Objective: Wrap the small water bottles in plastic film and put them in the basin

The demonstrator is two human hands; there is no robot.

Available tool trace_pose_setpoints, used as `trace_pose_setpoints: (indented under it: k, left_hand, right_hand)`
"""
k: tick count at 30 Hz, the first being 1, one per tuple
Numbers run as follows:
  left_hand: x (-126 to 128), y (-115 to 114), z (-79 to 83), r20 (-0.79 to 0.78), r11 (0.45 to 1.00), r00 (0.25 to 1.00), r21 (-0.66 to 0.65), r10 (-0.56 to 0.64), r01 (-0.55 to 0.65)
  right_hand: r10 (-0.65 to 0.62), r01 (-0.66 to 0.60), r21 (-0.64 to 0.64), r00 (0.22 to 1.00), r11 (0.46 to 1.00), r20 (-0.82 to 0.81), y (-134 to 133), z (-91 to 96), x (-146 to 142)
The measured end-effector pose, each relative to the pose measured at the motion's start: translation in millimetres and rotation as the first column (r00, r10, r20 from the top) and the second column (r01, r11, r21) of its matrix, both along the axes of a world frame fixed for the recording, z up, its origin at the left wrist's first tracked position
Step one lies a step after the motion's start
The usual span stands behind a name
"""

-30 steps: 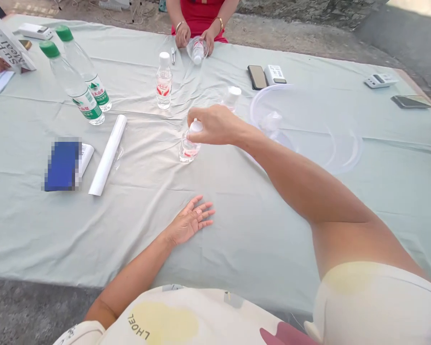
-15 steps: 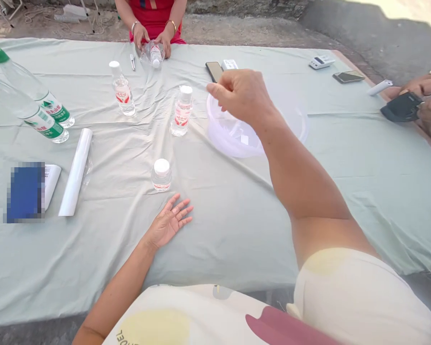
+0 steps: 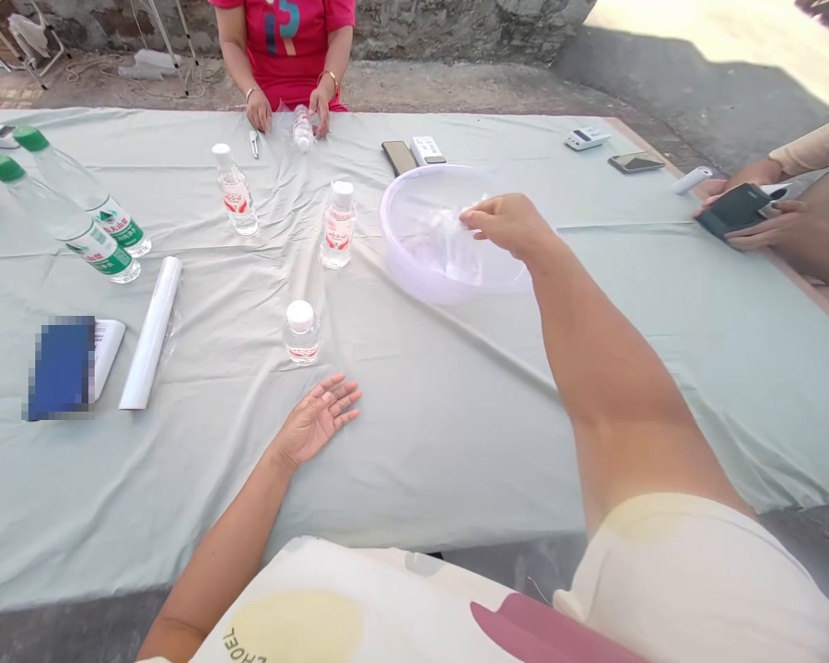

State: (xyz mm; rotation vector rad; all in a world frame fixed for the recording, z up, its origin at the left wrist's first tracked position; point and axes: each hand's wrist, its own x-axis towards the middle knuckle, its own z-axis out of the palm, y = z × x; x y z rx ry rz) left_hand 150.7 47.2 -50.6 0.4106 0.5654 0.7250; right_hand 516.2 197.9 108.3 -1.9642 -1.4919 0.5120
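Note:
My right hand (image 3: 503, 224) pinches what looks like a thin clear plastic bag (image 3: 454, 241) by its upper edge. The bag hangs crumpled inside a translucent pale purple basin (image 3: 414, 287), and its outline blurs against the basin. My left hand (image 3: 318, 421) rests palm up on the cloth, fingers spread, with nothing in it. Just beyond those fingertips stands a small clear bottle (image 3: 302, 333) with a white cap. Farther back are two more white-capped bottles, one near the basin (image 3: 338, 227) and one to its left (image 3: 236, 193).
Two green-capped bottles (image 3: 114, 226), a white roll (image 3: 150, 333) and a blue booklet (image 3: 62, 368) occupy the left. Behind the basin lie a dark phone (image 3: 399, 157) and a white device (image 3: 428, 150). A person across touches a bottle (image 3: 302, 129); another at right holds a dark object (image 3: 736, 210).
My right hand has lowered toward the basin, and the clear plastic now shows below its fingers. The person across has drawn one hand away from the bottle. My left hand stays put.

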Motion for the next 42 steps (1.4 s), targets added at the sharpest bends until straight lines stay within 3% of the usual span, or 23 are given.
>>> trace_pose_setpoints:
  k: [3,6,8,11,14,16,18,21,24,26,28,30,32,33,34,35,38,39,40,42]
  left_hand:
    - [-0.3,-1.2,0.9,0.005,0.999,1.0,0.036,-0.006,0.006]
    - [1.9,-4.4,6.8,-0.032,0.997,0.999,0.072,-0.002,0.005]
    - [4.9,-8.8,12.7,-0.078,0.998,0.997,0.069,0.0,0.005]
    - [10.1,-17.4,20.8,-0.116,0.998,0.993,0.064,-0.007,0.015]
    - [12.4,-25.8,26.2,-0.134,0.985,0.991,0.171,0.013,0.011]
    - [11.5,-31.2,30.4,-0.134,0.97,0.991,0.24,-0.004,0.037]
    - [8.8,-37.5,36.8,-0.108,0.963,0.989,0.239,-0.103,0.127]
    - [1.4,-49.0,47.3,-0.2,0.942,0.953,0.204,-0.227,0.267]
    - [-12.5,-59.3,50.6,-0.421,0.94,0.89,0.198,-0.176,0.279]
    - [-25.6,-63.8,47.5,-0.475,0.959,0.872,0.172,-0.118,0.224]
    - [-39.9,-67.2,43.7,-0.524,0.987,0.852,0.136,0.0,0.083]
    - [-51.9,-71.3,43.4,-0.634,0.963,0.726,0.21,0.266,-0.17]
    - [-58.0,-76.5,48.7,-0.676,0.816,0.458,0.471,0.578,-0.335]
    - [-58.0,-78.9,52.8,-0.635,0.722,0.342,0.617,0.692,-0.314]
    - [-56.1,-80.7,57.1,-0.581,0.646,0.294,0.729,0.759,-0.228]
    - [-52.5,-81.4,60.6,-0.545,0.601,0.322,0.793,0.774,-0.101]
    - [-37.3,-75.2,60.8,-0.589,0.538,0.548,0.797,0.594,0.273]
    - [-33.1,-70.9,57.1,-0.624,0.527,0.581,0.772,0.523,0.355]
    - [-30.3,-66.1,52.1,-0.67,0.532,0.576,0.734,0.468,0.422]
    - [-29.6,-57.9,42.1,-0.806,0.553,0.453,0.592,0.382,0.587]
  right_hand:
    - [0.091,-0.02,0.233,0.95,0.972,-0.297,-57.8,29.1,-18.5]
    - [0.209,-0.039,0.35,0.862,0.936,-0.462,-125.2,33.0,-47.4]
    - [0.289,-0.083,0.36,0.77,0.929,-0.569,-166.8,17.7,-67.4]
    - [0.336,-0.096,0.346,0.572,0.933,-0.748,-215.3,-22.2,-93.9]
    - [0.278,-0.002,0.303,0.396,0.953,-0.875,-245.2,-62.0,-115.1]
    - [0.229,0.053,0.26,0.331,0.964,-0.915,-255.5,-80.3,-126.8]
    - [0.177,0.05,0.209,0.363,0.977,-0.915,-259.2,-90.9,-136.6]
    - [0.119,-0.016,0.13,0.53,0.991,-0.84,-255.6,-97.9,-146.8]
    - [0.133,-0.067,0.118,0.652,0.991,-0.746,-245.4,-103.8,-151.3]
    - [0.155,-0.105,0.114,0.706,0.988,-0.692,-236.4,-108.9,-152.7]
    - [0.161,-0.14,0.083,0.759,0.987,-0.631,-226.7,-114.1,-154.9]
    - [0.165,-0.16,0.058,0.818,0.985,-0.55,-217.4,-118.9,-159.5]
    - [0.189,-0.187,0.051,0.863,0.981,-0.469,-209.5,-123.3,-166.9]
    - [0.207,-0.204,0.052,0.875,0.977,-0.438,-206.3,-125.4,-171.4]
    - [0.227,-0.225,0.053,0.881,0.973,-0.415,-203.7,-127.5,-176.1]
    - [0.244,-0.244,0.053,0.883,0.968,-0.401,-201.6,-129.5,-180.9]
    - [0.286,-0.288,0.056,0.874,0.956,-0.393,-198.2,-133.3,-192.0]
    - [0.294,-0.297,0.055,0.869,0.953,-0.397,-197.8,-133.8,-193.4]
    - [0.295,-0.302,0.049,0.865,0.952,-0.406,-197.7,-134.2,-193.1]
    - [0.265,-0.284,0.021,0.862,0.959,-0.431,-198.2,-135.1,-186.3]
